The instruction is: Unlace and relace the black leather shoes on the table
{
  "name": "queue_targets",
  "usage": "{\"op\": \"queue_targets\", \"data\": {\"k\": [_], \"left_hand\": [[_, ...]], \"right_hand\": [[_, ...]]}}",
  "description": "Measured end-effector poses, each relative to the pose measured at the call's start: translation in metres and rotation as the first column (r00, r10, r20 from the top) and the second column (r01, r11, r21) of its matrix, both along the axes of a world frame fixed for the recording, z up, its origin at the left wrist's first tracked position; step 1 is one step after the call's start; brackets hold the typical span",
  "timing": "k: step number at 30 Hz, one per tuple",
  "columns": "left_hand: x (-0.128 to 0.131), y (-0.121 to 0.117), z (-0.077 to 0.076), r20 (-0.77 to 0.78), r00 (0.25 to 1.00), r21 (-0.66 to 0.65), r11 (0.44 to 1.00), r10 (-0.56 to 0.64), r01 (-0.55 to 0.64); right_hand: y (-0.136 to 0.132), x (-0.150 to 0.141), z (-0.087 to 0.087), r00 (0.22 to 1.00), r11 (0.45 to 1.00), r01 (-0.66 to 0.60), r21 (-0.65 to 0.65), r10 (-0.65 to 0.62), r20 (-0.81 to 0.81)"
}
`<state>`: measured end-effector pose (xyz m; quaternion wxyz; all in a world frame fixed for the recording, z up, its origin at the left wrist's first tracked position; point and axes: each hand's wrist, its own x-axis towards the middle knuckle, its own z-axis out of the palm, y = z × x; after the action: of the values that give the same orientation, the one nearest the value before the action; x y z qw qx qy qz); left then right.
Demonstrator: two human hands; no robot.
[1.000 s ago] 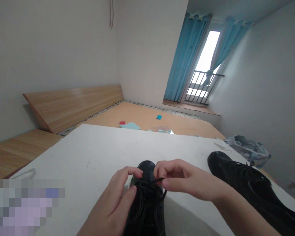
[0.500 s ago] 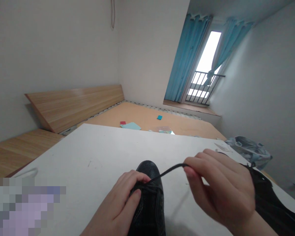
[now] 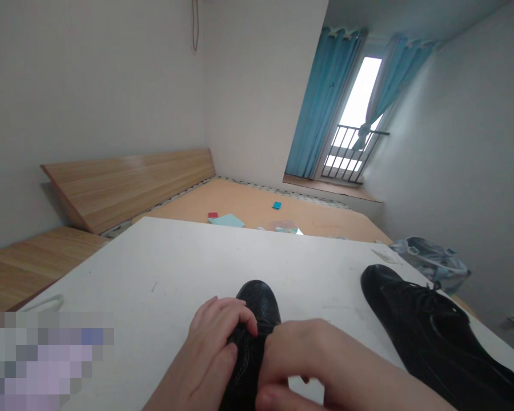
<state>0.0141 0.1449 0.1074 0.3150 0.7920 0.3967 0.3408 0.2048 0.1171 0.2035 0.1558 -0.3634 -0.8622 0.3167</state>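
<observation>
A black lace-up shoe (image 3: 259, 299) stands on the white table in front of me, its toe pointing away. My left hand (image 3: 212, 345) grips its left side, with the fingers curled over the upper near the laces. Over the shoe's right side lies my right hand (image 3: 302, 359), fingers bent inward and closed at the lacing. Whatever is between those fingertips is hidden, and most of the lacing is covered by both hands. A second black shoe (image 3: 428, 331), its laces showing, rests to the right of my right forearm.
The white table (image 3: 188, 257) fills the foreground. A clear plastic bag (image 3: 432, 262) is past its right edge. Behind it, a tan bed surface (image 3: 321, 214) carries a blue piece (image 3: 276, 205), a red piece (image 3: 213, 215) and a pale green sheet (image 3: 228, 221). A pale loop (image 3: 47, 302) lies at left.
My right hand has come left and down from the outstretched lace to the shoe, and the lace no longer shows. The second shoe is now more fully visible. My left hand stays on the shoe.
</observation>
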Motion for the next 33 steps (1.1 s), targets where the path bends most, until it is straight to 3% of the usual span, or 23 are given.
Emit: {"op": "queue_targets", "data": {"k": [3, 6, 9, 13, 15, 18, 21, 24, 27, 28, 30, 32, 33], "left_hand": [[0.001, 0.001, 0.005, 0.065, 0.996, -0.038, 0.998, -0.057, 0.059], [0.0, 0.004, 0.008, 0.188, 0.974, -0.086, 0.985, -0.13, 0.148], [-0.001, 0.004, 0.01, 0.349, 0.924, -0.222, 0.944, -0.156, 0.243], [-0.003, 0.0, 0.012, 0.586, 0.809, -0.432, 0.857, 0.03, 0.281], [-0.006, -0.002, 0.015, 0.652, 0.749, -0.431, 0.869, 0.114, 0.243], [-0.011, 0.0, 0.02, 0.681, 0.718, -0.354, 0.923, 0.143, 0.153], [-0.011, 0.001, 0.024, 0.518, 0.844, -0.233, 0.972, 0.142, -0.02], [-0.005, 0.0, 0.026, 0.135, 0.973, -0.002, 0.982, 0.188, -0.189], [0.0, 0.0, 0.024, -0.158, 0.943, 0.117, 0.954, 0.292, -0.276], [0.001, 0.0, 0.024, -0.24, 0.92, 0.114, 0.95, 0.31, -0.291], [0.001, 0.001, 0.023, -0.38, 0.865, 0.121, 0.945, 0.327, -0.304], [0.0, 0.001, 0.023, -0.432, 0.832, 0.182, 0.937, 0.349, -0.298], [0.0, 0.001, 0.024, -0.411, 0.838, 0.225, 0.931, 0.36, -0.289]], "right_hand": [[0.009, 0.002, 0.007, 0.977, 0.976, 0.212, 0.05, -0.21, -0.044], [0.025, 0.007, -0.004, 0.952, 0.947, 0.306, 0.096, -0.307, -0.005], [0.038, 0.016, -0.017, 0.97, 0.97, 0.24, -0.039, -0.238, 0.044], [0.051, 0.027, -0.025, 0.995, 0.969, 0.059, -0.238, -0.076, -0.064], [0.057, 0.031, -0.028, 0.981, 0.933, -0.036, -0.358, -0.034, -0.189], [0.065, 0.036, -0.031, 0.909, 0.851, -0.094, -0.516, -0.138, -0.393], [0.069, 0.039, -0.032, 0.853, 0.813, -0.05, -0.58, -0.267, -0.449], [0.066, 0.039, -0.028, 0.937, 0.883, 0.141, -0.447, -0.265, -0.227], [0.06, 0.041, -0.024, 0.959, 0.952, 0.258, -0.163, -0.233, 0.16], [0.059, 0.042, -0.023, 0.942, 0.953, 0.261, -0.157, -0.216, 0.258], [0.058, 0.045, -0.021, 0.937, 0.934, 0.223, -0.279, -0.126, 0.326], [0.06, 0.048, -0.019, 0.965, 0.909, 0.153, -0.387, -0.053, 0.257], [0.061, 0.049, -0.018, 0.978, 0.917, 0.127, -0.377, -0.053, 0.199]]}}
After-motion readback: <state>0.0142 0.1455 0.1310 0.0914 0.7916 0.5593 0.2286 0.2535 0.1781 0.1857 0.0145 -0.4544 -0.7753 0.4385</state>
